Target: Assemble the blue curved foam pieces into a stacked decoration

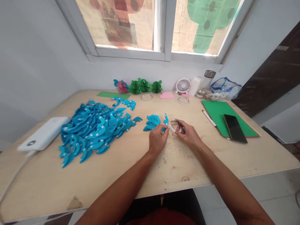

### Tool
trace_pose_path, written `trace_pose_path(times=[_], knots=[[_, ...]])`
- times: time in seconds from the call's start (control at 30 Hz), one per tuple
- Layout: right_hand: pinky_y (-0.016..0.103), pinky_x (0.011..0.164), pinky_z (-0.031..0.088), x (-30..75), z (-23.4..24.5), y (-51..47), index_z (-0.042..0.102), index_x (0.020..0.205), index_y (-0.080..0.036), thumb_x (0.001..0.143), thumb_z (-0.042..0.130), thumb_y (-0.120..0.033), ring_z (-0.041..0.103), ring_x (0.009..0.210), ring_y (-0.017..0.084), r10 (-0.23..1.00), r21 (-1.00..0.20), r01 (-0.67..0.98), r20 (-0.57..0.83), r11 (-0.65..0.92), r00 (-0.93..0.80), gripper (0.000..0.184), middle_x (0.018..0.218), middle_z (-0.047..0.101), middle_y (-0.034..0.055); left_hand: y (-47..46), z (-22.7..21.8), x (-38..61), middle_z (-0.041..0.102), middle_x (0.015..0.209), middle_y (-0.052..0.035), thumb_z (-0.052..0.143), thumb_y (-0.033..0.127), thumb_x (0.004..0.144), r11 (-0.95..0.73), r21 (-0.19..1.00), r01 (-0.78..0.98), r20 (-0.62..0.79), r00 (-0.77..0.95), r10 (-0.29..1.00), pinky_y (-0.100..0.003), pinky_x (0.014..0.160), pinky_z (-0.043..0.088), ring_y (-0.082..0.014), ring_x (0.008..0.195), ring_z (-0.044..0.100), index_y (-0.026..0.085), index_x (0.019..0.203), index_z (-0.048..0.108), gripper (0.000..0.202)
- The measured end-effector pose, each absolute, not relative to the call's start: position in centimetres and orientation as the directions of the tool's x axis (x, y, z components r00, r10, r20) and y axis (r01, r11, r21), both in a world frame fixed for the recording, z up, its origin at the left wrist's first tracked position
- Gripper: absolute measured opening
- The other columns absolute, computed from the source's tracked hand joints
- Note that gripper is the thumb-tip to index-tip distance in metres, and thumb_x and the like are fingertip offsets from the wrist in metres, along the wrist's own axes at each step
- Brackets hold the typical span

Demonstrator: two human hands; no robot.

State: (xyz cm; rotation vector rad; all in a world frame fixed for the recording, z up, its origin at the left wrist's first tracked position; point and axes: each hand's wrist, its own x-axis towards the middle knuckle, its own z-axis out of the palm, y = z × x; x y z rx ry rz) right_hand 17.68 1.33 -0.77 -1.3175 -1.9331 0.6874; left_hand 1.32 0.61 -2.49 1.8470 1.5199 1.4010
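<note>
Near the middle of the table my right hand (188, 134) is closed around a narrow roll of white tape (172, 126). A slim dark pointed tool (180, 124) is also in that hand; whether it is tweezers or small scissors I cannot tell. My left hand (158, 137), just left of the roll, pinches the loose end of the tape. Just beyond my left hand lies a small stack of folded blue paper pieces (152, 121). A single curved blue paper piece (166, 119) with white tape squares stands behind my fingertips.
A big heap of blue paper pieces (91, 128) spreads at left beside a white power bank (44, 132). Green paper ornaments (144, 86), tape rolls (146, 97), a small fan (183, 85) and a bottle (206, 82) line the back. A phone (235, 128) lies on green sheets (217, 114).
</note>
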Motion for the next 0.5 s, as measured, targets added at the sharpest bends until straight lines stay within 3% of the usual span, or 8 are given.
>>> trace_pose_path(times=[0.13, 0.5], knots=[[0.021, 0.055, 0.039, 17.88, -0.81, 1.42, 0.05, 0.123, -0.018, 0.071, 0.055, -0.019, 0.047, 0.057, 0.009, 0.944, -0.75, 0.577, 0.223, 0.324, -0.241, 0.052, 0.08, 0.059, -0.0001, 0.81, -2.1, 1.29, 0.067, 0.073, 0.0006, 0.052, 0.02, 0.075, -0.266, 0.852, 0.451, 0.358, -0.129, 0.925, -0.023, 0.061, 0.045, -0.011, 0.057, 0.057, 0.018, 0.07, 0.063, 0.011], [0.021, 0.055, 0.037, 18.41, -0.4, 1.4, 0.053, 0.12, -0.02, 0.067, 0.052, -0.011, 0.047, 0.057, 0.009, 0.925, -0.73, 0.593, 0.146, 0.34, -0.351, 0.054, 0.079, 0.06, -0.0003, 1.18, -1.77, 0.41, 0.064, 0.066, 0.0014, 0.059, 0.022, 0.067, -0.168, 0.968, 0.185, 0.22, -0.309, 0.925, -0.023, 0.061, 0.045, -0.0126, 0.061, 0.057, 0.017, 0.066, 0.063, 0.006]])
